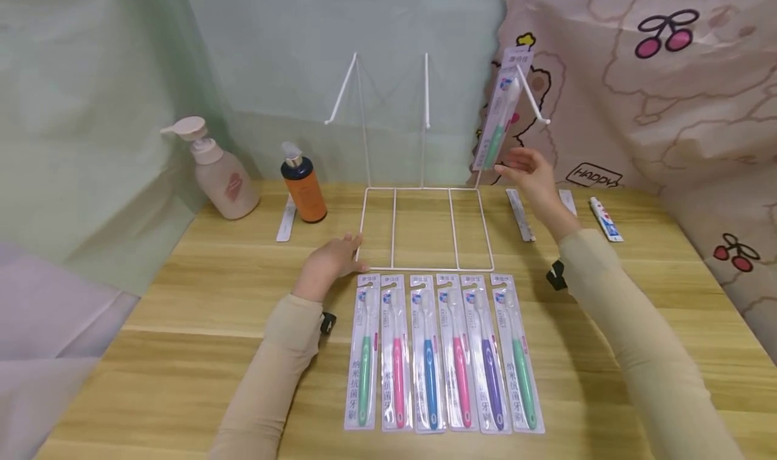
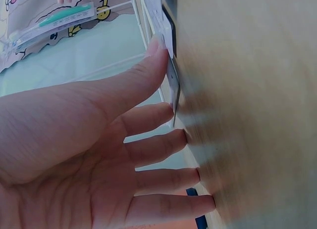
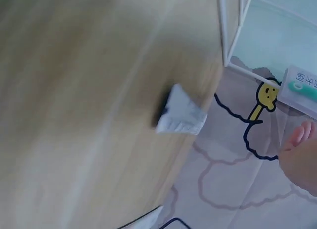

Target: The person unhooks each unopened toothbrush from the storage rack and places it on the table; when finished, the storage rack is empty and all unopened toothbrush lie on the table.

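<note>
A white wire display rack [image 1: 425,269] with three hooks stands on the wooden table. A packaged green toothbrush [image 1: 499,119] hangs tilted from its right hook. The right hand [image 1: 529,177] is just beside the lower end of that package, fingers loosely bent and holding nothing. In the right wrist view, a small gap shows between the fingers and the package. At the rack's front left corner rests the left hand [image 1: 330,261], with fingertips on the table. Its thumb [image 2: 133,80] lies along the front wire, near a row of several packaged toothbrushes [image 1: 397,352] in green, pink, blue and purple.
A pink pump bottle [image 1: 224,180] and an orange bottle [image 1: 306,190] stand at the back left, beside a white strip [image 1: 286,218]. Behind the right arm lie another strip [image 1: 519,215] and a toothpaste tube [image 1: 606,219]. Curtains border the table behind.
</note>
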